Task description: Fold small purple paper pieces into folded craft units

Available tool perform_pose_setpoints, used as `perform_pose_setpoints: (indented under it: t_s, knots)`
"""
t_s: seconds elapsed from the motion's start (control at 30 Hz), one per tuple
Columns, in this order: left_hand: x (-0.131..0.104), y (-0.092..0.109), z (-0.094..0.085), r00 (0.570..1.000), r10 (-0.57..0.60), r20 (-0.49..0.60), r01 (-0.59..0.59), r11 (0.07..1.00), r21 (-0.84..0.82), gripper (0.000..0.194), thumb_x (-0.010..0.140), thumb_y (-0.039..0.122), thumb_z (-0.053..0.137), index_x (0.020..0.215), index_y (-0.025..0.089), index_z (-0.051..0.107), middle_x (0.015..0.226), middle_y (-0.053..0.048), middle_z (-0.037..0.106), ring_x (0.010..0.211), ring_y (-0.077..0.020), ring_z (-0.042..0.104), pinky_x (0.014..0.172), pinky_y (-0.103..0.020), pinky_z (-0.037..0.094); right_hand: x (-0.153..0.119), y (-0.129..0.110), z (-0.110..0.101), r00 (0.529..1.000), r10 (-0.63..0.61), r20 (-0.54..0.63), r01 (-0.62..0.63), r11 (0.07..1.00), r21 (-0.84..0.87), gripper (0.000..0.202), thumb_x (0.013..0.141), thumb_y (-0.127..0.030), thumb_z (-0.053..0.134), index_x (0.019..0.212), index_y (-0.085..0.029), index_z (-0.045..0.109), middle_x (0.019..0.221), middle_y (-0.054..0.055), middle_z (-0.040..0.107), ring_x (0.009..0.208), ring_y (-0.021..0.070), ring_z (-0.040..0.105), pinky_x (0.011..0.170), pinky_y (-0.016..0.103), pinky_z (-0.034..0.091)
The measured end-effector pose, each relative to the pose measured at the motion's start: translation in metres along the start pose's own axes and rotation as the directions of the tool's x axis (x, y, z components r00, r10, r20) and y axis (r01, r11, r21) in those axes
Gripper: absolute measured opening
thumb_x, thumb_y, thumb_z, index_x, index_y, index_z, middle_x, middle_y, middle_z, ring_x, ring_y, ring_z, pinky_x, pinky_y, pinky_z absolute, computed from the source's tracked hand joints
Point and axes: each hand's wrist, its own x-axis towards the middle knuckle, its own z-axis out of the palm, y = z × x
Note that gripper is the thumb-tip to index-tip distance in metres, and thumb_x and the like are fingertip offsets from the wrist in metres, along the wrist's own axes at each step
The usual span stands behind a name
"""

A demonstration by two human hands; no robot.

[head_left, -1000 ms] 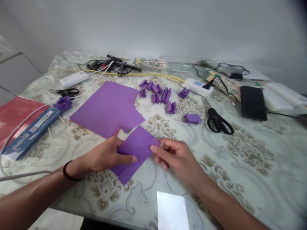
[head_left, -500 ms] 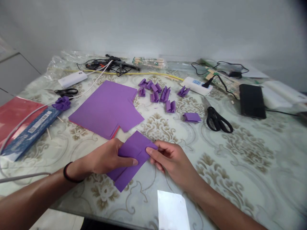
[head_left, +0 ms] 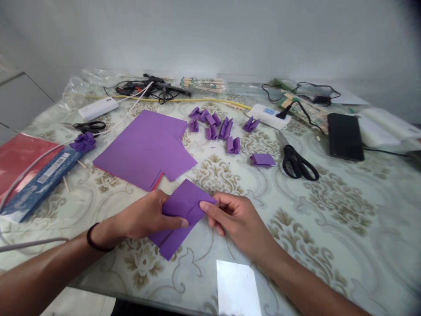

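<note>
Pale, brown-flowered tablecloth [head_left: 329, 210] spreads before a plain grey wall [head_left: 210, 35]. From my end, I see the left hand [head_left: 144, 217] closed on a flat, creased purple paper piece [head_left: 186, 195], thumb across its top and fingers hidden beneath. I have the right hand [head_left: 235, 215] pinching that piece's right corner, thumb on top, other fingers loosely curled. It sits between both hands, just nearer me than the large, notched purple paper sheets [head_left: 141, 145]. Black-handled metal scissors [head_left: 297, 164] lie farther right, well apart from my fingers.

Your right hand [head_left: 238, 217] has edged toward your left hand [head_left: 149, 216]. The purple paper [head_left: 186, 197] now sits slightly nearer you.
</note>
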Motion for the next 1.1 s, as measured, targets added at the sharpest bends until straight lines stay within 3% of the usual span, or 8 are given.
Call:
perform_pose_setpoints:
  t_s: [0.2,0.43,0.63,0.77,0.97,1.1]
  knots:
    - [0.000,0.001,0.001,0.999,0.039,-0.008,-0.039,0.995,-0.096,0.028,0.084,0.041,0.079,0.080,0.014,0.073,0.066,0.002,0.062,0.055,-0.0109,0.049,0.048,-0.020,0.037,0.001,-0.002,0.003,1.000,-0.008,-0.016,0.009,0.999,0.037,0.045,0.086,-0.053,0.082,0.066,-0.019,0.060,0.057,-0.004,0.057,0.049,0.0096,0.050,0.050,0.023,0.041]
    - [0.000,0.004,0.004,0.999,0.050,-0.016,-0.052,0.979,-0.199,0.025,0.085,0.039,0.080,0.084,0.014,0.076,0.066,0.002,0.065,0.053,-0.0102,0.049,0.049,-0.020,0.037,0.000,0.007,0.006,0.996,0.054,0.073,-0.055,0.999,0.002,0.044,0.080,-0.054,0.086,0.069,-0.018,0.062,0.062,-0.003,0.058,0.054,0.0120,0.055,0.052,0.025,0.043]
    - [0.001,0.005,0.005,0.994,0.106,-0.020,-0.108,0.979,-0.176,0.033,0.089,0.046,0.075,0.085,0.013,0.076,0.065,0.002,0.060,0.055,-0.0104,0.045,0.050,-0.021,0.034,-0.002,0.009,0.005,0.998,0.031,0.057,-0.027,0.998,-0.057,0.043,0.085,-0.054,0.080,0.067,-0.019,0.063,0.056,-0.001,0.060,0.051,0.0124,0.054,0.051,0.026,0.041]
    - [0.001,0.006,0.006,0.996,0.083,-0.019,-0.085,0.985,-0.151,0.037,0.089,0.048,0.073,0.078,0.013,0.073,0.060,0.004,0.054,0.052,-0.0093,0.039,0.047,-0.021,0.029,-0.001,0.009,0.006,0.997,0.025,0.070,-0.024,0.999,-0.022,0.042,0.084,-0.053,0.081,0.067,-0.018,0.064,0.056,-0.002,0.059,0.050,0.0118,0.054,0.050,0.025,0.041]
    - [0.001,0.004,0.006,0.995,0.096,-0.029,-0.099,0.981,-0.168,0.035,0.086,0.046,0.076,0.072,0.013,0.070,0.059,0.003,0.056,0.051,-0.0095,0.043,0.047,-0.021,0.031,-0.001,0.012,0.006,0.997,0.009,0.072,-0.009,1.000,0.004,0.043,0.086,-0.052,0.080,0.069,-0.019,0.060,0.058,-0.003,0.056,0.051,0.0118,0.054,0.050,0.025,0.043]
    - [0.000,0.000,0.006,0.989,0.143,-0.049,-0.149,0.973,-0.177,0.033,0.087,0.046,0.077,0.079,0.014,0.074,0.064,0.001,0.063,0.054,-0.0122,0.052,0.048,-0.022,0.037,0.000,0.016,0.006,0.986,0.048,0.162,-0.051,0.998,0.019,0.035,0.086,-0.049,0.082,0.082,-0.018,0.065,0.071,-0.001,0.061,0.057,0.0136,0.059,0.052,0.027,0.051]
